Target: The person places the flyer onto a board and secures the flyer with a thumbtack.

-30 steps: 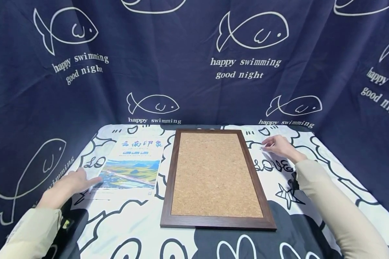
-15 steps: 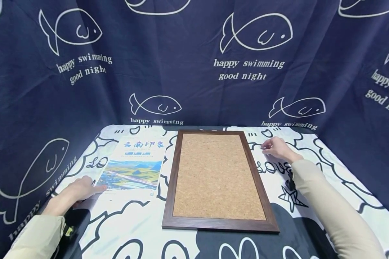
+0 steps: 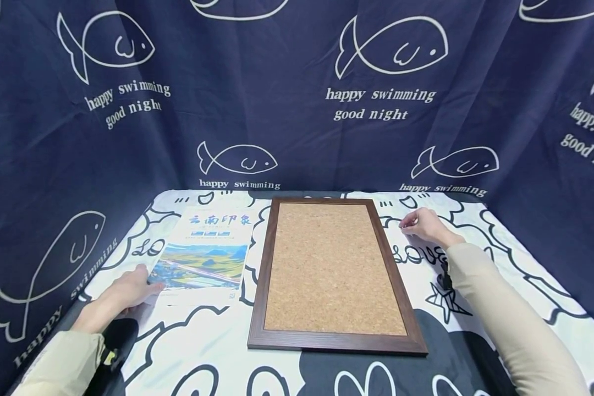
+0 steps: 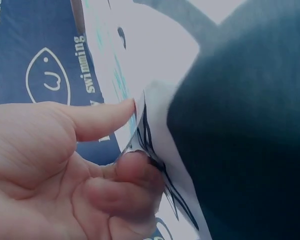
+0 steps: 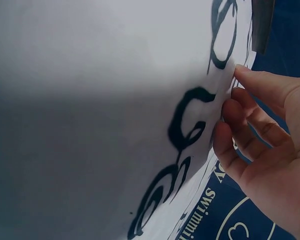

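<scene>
A poster (image 3: 205, 267) with blue lettering and a landscape picture lies flat left of centre. My left hand (image 3: 131, 287) is at its lower left corner. In the left wrist view, the thumb (image 4: 112, 117) lies on one face of the paper edge and curled fingers lie behind it, pinching it so it bends up. My right hand (image 3: 425, 224) reaches past the right side of a cork board (image 3: 334, 269) in a dark brown frame. Its bent fingers (image 5: 230, 145) have their tips down at the cloth; I cannot tell whether they hold a small thing.
A white and dark patterned cloth (image 3: 193, 338) covers the table, with the cork board lying flat between my hands. Behind the table and along both sides hangs a navy curtain (image 3: 297, 99) with white fish drawings.
My left hand has moved down and slightly right along the poster's corner, and its fingers have closed on the paper. The right hand stays by the same spot, its fingers more gathered.
</scene>
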### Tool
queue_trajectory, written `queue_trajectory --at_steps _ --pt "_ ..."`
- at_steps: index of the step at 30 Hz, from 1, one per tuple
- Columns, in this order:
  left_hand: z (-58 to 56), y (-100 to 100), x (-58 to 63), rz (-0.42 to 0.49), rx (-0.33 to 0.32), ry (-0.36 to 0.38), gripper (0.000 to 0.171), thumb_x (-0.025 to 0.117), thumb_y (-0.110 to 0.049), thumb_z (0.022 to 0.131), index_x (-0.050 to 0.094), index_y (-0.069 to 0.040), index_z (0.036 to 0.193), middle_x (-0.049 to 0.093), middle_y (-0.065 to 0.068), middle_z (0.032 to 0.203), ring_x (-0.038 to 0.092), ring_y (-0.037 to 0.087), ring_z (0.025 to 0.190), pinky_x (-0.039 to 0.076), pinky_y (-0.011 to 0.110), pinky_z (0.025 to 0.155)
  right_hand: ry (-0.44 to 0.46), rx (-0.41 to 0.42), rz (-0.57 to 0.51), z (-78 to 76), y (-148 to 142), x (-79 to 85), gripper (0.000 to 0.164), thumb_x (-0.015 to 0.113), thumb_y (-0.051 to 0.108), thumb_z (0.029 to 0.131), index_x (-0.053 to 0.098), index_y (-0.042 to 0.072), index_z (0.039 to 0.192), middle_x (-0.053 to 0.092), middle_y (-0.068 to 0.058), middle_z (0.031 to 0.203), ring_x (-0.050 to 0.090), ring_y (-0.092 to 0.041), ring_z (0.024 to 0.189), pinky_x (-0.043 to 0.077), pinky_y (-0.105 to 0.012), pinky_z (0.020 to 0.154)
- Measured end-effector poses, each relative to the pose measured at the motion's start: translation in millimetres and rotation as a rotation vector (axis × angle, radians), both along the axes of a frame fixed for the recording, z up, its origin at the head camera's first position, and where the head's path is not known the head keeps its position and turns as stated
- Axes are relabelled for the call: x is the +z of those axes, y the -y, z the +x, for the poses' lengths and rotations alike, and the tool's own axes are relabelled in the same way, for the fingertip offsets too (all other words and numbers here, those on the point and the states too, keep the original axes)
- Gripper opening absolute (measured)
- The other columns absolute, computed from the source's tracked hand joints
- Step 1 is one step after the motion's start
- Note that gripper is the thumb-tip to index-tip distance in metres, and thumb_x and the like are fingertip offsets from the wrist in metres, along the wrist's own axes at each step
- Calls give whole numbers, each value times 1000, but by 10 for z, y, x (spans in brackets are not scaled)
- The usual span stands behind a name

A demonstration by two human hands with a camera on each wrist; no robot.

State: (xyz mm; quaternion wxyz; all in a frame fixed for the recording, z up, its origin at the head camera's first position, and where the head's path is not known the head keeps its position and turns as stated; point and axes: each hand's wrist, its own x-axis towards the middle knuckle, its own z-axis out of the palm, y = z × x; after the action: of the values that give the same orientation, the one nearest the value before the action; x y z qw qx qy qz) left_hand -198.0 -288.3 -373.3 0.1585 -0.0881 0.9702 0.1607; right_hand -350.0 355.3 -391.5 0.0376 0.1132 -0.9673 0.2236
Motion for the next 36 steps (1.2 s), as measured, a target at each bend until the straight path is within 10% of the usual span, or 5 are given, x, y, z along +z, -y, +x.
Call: queue_trajectory --at_steps 13,23,36 --pt "17 -57 -53 50 16 -84 33 53 -12 96 40 17 108 50 7 54 47 13 39 35 23 41 -24 3 3 21 15 -2 12 73 7 80 75 -2 89 74 -19 89 45 -11 59 33 -25 59" --pt "25 22 -58 273 -9 -227 14 48 -6 96 43 5 90 52 3 48 48 12 36 39 27 38 -18 -8 4 31 15 6 13 70 6 81 75 -2 90 74 -20 92 48 -13 64 35 -27 64" --pt "-21 55 15 596 96 -210 40 40 -11 102 32 13 133 61 1 66 47 5 44 38 21 39 -12 -28 1 56 30 21 13 71 6 81 75 -3 90 74 -19 89 50 -13 64 36 -26 63"
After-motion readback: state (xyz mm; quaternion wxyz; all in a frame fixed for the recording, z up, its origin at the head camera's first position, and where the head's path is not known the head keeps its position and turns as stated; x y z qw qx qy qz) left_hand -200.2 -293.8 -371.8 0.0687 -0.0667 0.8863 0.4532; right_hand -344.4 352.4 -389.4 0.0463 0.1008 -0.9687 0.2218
